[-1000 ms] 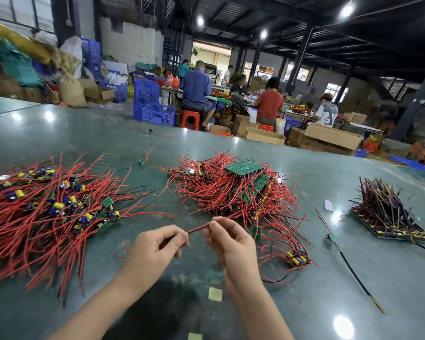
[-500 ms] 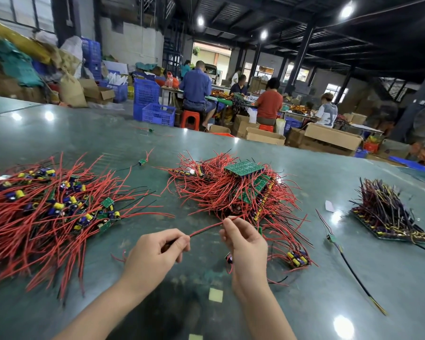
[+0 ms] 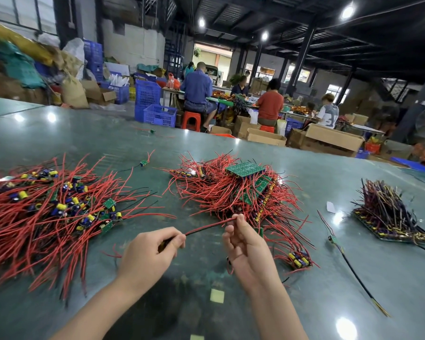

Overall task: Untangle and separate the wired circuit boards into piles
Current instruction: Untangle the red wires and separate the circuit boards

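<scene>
A: Item one?
B: Thin red-and-black insulated wire pair (image 3: 207,226), stretched taut. Left hand (image 3: 146,253) pinches one end in curled fingers; right hand (image 3: 245,244) pinches the other at its fingertips.

A: Stock on the glossy green table (image 3: 231,315)?
B: Left, sorted heap of small green circuit boards with red leads (image 3: 47,212). Centre, tangled mound of red-wired boards (image 3: 241,192), just beyond the hands. Right, flat panel bristling with dark wires (image 3: 390,217), well apart.
</scene>
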Demonstrator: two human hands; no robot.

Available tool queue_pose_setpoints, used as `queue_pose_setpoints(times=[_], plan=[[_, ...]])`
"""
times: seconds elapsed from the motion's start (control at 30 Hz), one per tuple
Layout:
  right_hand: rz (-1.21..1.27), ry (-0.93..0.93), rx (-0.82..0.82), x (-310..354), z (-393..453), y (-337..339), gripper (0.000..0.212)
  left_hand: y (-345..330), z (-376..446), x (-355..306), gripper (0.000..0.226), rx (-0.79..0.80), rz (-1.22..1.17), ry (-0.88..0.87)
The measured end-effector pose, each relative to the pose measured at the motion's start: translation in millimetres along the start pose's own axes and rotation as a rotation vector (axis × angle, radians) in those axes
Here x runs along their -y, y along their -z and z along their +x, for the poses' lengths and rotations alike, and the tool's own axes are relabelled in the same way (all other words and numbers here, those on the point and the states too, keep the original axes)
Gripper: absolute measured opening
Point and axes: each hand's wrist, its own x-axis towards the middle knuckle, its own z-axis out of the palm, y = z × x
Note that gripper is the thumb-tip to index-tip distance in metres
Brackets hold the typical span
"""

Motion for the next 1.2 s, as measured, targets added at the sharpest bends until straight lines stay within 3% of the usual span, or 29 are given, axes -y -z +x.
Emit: queue_pose_setpoints(times=[0.13, 0.2, 0.3, 0.47, 0.57, 0.63, 0.7, 0.83, 1.07, 1.2], plan=[[0.083, -0.129, 0.023, 2.7, -2.9, -1.1, 0.01, 2.2, 2.0, 2.4, 0.016, -0.022, 0.094, -0.017], [-0.021, -0.07, 0.01, 3.6, -1.6, 0.9, 0.008, 3.3, 1.7, 3.8, 0.014, -0.044, 0.147, -0.032], [-0.187, 0.061, -0.027, 4.4, 2.6, 3.6, 0.024, 4.9, 0.0, 4.8, 0.012, -0.046, 0.184, -0.084], [-0.006, -0.095, -0.01, 5.7, 0.3, 1.8, 0.013, 4.9, 2.1, 2.7, 0.01, -0.036, 0.174, -0.106], [-0.066, -0.038, -0.007, 6.5, -0.2, 2.9, 0.012, 6.5, 2.1, 4.7, 0.022, -0.003, 0.149, -0.1], [-0.191, 0.096, 0.002, 5.6, 1.3, 3.5, 0.014, 7.2, 1.9, 6.5, 0.029, 0.069, 0.01, -0.096], [-0.212, 0.184, 0.044, 2.4, 2.1, 2.2, 0.015, 6.4, 3.2, 2.8, 0.018, 0.138, -0.29, -0.024], [-0.294, 0.122, 0.077, -9.1, -0.4, -4.7, 0.022, 4.5, 9.2, -4.2, 0.011, 0.099, -0.788, 0.16], [-0.52, 0.039, 0.348, -20.7, -14.7, -12.0, 0.026, 9.3, 16.8, -3.5, 0.018, -0.159, -0.98, 0.056], [-0.685, -0.062, 0.466, -41.8, -22.8, -16.2, 0.029, 7.6, 15.6, -2.9, 0.024, -0.206, -1.003, 0.01]])
